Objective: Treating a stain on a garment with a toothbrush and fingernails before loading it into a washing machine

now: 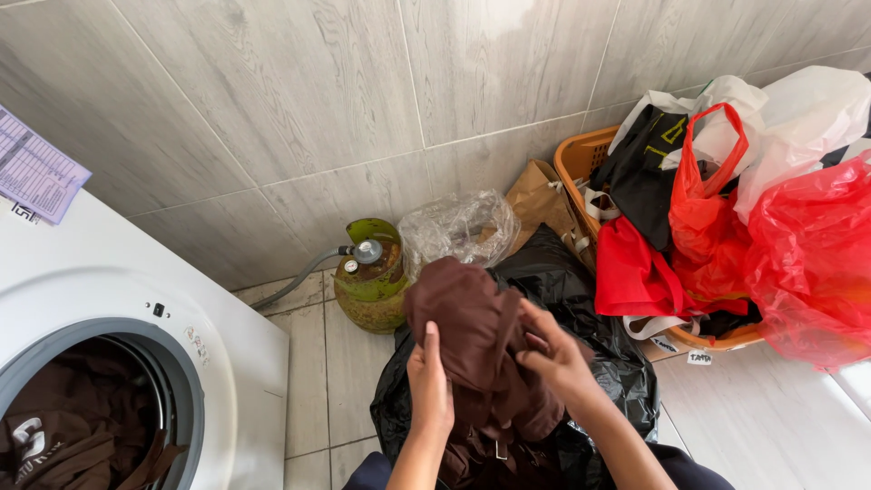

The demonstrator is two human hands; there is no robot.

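Note:
Both my hands grip a bunched dark brown garment [467, 318] lifted above an open black plastic bag [581, 299] that holds more brown cloth. My left hand [428, 381] clutches the garment's left side with its fingers curled. My right hand [553, 358] pinches the fabric on the right. To the left stands a white front-loading washing machine [136, 290] with its round door opening [82, 408] showing dark brown clothes inside.
A green gas cylinder [372, 281] with a grey hose stands against the tiled wall. A clear plastic bag [458, 227] and brown paper bag [540, 204] lie behind. An orange basket [581, 159] at right is piled with red, white and black bags.

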